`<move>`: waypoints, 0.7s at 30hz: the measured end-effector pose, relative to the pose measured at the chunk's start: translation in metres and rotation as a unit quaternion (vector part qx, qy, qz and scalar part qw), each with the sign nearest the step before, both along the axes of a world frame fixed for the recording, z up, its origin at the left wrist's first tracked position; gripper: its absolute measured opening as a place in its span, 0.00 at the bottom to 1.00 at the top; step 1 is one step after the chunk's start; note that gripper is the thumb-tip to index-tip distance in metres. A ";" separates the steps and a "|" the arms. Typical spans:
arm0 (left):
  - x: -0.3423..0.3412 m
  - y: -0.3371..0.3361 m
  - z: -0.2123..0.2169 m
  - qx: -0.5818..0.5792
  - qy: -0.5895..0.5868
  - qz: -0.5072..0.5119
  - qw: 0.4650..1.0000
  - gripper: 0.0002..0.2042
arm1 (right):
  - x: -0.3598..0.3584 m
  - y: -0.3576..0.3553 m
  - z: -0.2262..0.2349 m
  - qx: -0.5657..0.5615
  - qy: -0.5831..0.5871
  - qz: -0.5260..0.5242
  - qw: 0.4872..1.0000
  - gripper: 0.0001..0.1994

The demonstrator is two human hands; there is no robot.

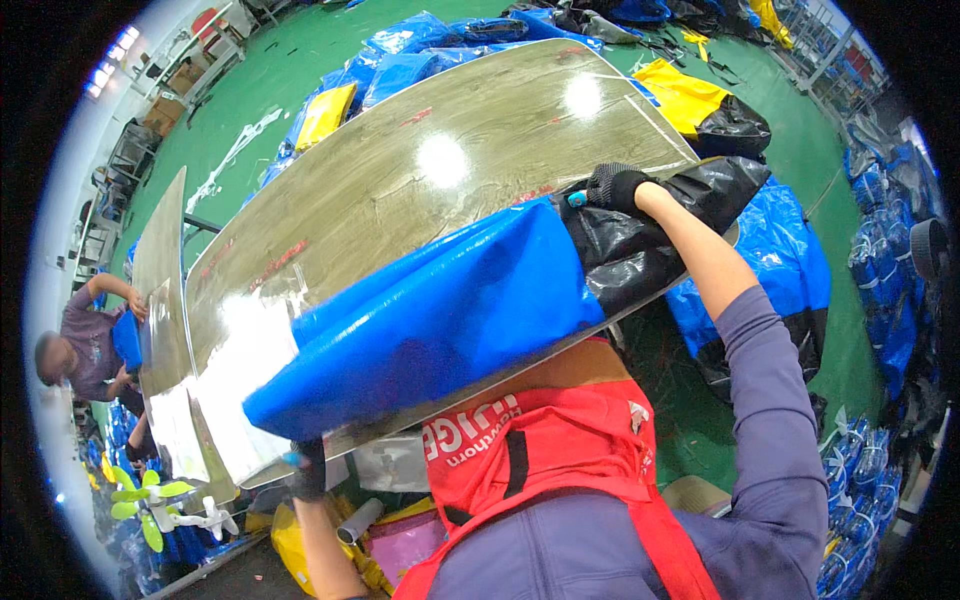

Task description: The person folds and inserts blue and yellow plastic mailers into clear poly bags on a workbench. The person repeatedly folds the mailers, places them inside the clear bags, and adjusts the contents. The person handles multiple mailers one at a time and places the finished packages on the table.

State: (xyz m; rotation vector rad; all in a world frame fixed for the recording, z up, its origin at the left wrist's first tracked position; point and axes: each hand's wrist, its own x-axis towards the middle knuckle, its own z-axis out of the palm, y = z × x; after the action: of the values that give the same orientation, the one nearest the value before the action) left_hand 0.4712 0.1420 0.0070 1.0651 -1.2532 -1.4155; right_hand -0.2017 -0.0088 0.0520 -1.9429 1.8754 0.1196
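A blue plastic bag (pixel 450 310) with a black end section (pixel 625 240) lies lengthwise along the near edge of a wood-grain tabletop (pixel 400 200). My right hand (pixel 615 190), in a dark knit glove, is curled closed on the far edge of the black section, a small blue patch showing at its fingertips. At the bag's near left corner is my left hand (pixel 308 472), also dark-gloved. It sits low by the table edge, and its fingers are too dark and blurred to make out.
Blue and yellow bags (pixel 690 100) are heaped beyond the table. A blue-black bag (pixel 790 270) lies to the right, near bundled blue packs (pixel 870 260). At far left a co-worker (pixel 95 340) handles something blue. A green-bladed fan (pixel 150 500) stands by the table's left corner.
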 end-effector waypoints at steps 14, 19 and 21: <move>-0.226 -0.082 0.104 -0.288 -0.595 0.020 0.750 0.25 | 0.014 0.036 0.004 -0.051 0.170 -0.073 0.981 0.31; -0.370 -0.082 0.049 -0.394 -0.567 -0.223 0.688 0.37 | 0.011 0.070 0.042 -0.193 0.145 -0.024 0.970 0.19; -0.380 -0.082 0.035 -0.367 -0.581 -0.231 0.688 0.38 | -0.009 0.097 0.063 -0.324 0.087 0.128 0.933 0.20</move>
State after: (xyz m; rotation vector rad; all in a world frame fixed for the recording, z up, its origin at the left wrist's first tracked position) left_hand 0.0909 0.0598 0.0425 1.0498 -2.8467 -0.1984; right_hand -0.2112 0.0877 0.1152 -2.6928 1.9174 -0.3027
